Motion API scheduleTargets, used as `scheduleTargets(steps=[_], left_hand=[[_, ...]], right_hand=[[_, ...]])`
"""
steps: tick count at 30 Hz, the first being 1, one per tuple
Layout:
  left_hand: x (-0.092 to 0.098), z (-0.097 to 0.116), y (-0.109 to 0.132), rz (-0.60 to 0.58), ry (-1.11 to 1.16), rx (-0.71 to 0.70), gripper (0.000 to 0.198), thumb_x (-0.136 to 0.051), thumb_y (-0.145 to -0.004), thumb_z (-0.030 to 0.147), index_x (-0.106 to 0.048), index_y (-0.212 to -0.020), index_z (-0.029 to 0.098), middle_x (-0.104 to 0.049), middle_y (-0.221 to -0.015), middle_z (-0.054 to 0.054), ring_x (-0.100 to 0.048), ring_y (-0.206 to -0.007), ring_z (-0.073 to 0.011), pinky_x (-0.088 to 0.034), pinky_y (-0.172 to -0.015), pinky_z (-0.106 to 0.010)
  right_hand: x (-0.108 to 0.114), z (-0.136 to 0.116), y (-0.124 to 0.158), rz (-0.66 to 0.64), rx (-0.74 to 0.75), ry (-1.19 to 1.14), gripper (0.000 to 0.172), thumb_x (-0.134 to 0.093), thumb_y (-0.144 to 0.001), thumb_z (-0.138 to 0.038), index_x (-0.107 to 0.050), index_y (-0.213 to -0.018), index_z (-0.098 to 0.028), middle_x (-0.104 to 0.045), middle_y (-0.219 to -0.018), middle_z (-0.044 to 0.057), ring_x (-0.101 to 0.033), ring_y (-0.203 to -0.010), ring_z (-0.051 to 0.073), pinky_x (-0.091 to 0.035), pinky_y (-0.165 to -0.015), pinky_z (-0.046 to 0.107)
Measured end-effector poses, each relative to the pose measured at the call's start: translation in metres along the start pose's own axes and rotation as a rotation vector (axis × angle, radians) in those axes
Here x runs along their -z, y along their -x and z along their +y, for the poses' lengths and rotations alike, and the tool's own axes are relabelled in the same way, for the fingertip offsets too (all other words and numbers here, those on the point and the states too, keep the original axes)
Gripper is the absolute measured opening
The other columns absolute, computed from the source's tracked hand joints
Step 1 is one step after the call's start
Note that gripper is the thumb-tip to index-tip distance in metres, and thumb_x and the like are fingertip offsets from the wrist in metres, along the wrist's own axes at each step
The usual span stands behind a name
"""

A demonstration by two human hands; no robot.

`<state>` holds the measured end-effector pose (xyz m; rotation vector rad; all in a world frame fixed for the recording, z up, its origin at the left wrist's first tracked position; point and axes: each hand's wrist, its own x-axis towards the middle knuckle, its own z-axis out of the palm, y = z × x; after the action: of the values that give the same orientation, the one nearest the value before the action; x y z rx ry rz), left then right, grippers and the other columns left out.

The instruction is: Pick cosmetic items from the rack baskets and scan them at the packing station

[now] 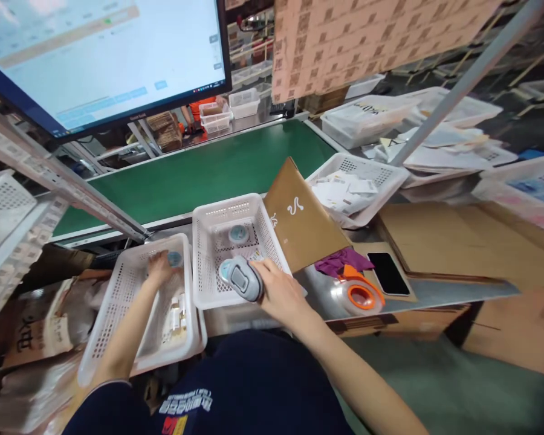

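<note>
My right hand [278,290] is closed around a grey handheld barcode scanner [241,278], held over a white perforated basket [208,296]. A small round blue-lidded jar [238,233] lies in that basket. My left hand [159,267] reaches into a second white basket [118,314] on the left and grips a small round item with a blue top [174,259]. Small clear bottles [178,314] lie in the near part of the left basket.
A brown cardboard sheet [299,217] leans beside the middle basket. An orange tape dispenser [360,294], purple cloth [340,261] and a black phone [387,273] lie on the right. A green conveyor belt [208,172], a monitor [100,54] and more baskets [358,181] stand behind.
</note>
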<state>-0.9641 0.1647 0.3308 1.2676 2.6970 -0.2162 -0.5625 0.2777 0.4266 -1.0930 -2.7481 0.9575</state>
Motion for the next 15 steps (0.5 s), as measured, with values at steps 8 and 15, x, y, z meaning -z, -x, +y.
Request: scheduleTargets(steps=[8, 15], left_hand=[[0.057, 0.054, 0.028, 0.427, -0.07, -0.273, 0.086, -0.073, -0.09, 0.04, -0.042, -0.163, 0.008, -0.049, -0.16, -0.026, -0.039, -0.156, -0.0427, -0.003, -0.139, -0.057], [0.051, 0.108, -0.016, 0.206, 0.073, -0.318, 0.107, -0.082, -0.087, 0.048, -0.029, -0.172, 0.011, -0.033, -0.175, -0.028, -0.026, -0.164, -0.0478, -0.011, -0.135, -0.069]], right_hand=[[0.002, -0.048, -0.048, -0.005, 0.167, 0.097, 0.058, -0.063, -0.092, -0.016, -0.056, -0.149, -0.023, -0.066, -0.136, 0.011, -0.072, -0.114, 0.031, -0.054, -0.082, 0.037], [0.016, -0.018, -0.03, 0.05, 0.01, 0.103, 0.062, -0.061, -0.094, -0.015, -0.054, -0.156, -0.022, -0.066, -0.142, 0.012, -0.072, -0.119, 0.033, -0.053, -0.085, 0.038]])
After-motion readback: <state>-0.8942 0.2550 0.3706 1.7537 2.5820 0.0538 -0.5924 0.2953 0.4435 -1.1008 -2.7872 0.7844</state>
